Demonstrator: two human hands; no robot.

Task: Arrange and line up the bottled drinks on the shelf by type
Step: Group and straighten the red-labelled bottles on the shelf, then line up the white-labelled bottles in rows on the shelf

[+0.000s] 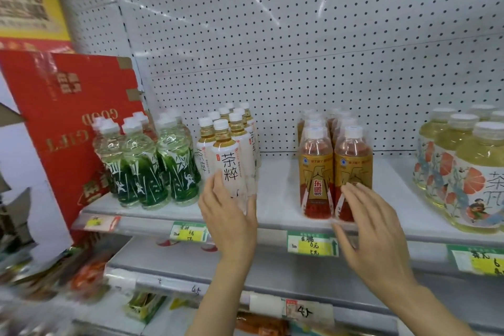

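On the white shelf (275, 199) stand four groups of bottles. Green-labelled bottles (141, 166) are at the left. White-labelled tea bottles (227, 155) stand in rows beside them. My left hand (229, 213) grips the base of the front white tea bottle. Gold-and-red labelled bottles (335, 169) stand in two rows at centre right. My right hand (373, 229), fingers straight and spread, is at the lower front of the right front gold bottle. Large floral-labelled bottles (463, 169) fill the right end.
A red gift carton (68, 123) leans at the shelf's left end, behind a white box. Pegboard (300, 49) backs the shelf. Price tags (313, 244) hang on the front rail. Lower shelves hold packaged goods. Bare shelf lies between the white and gold groups.
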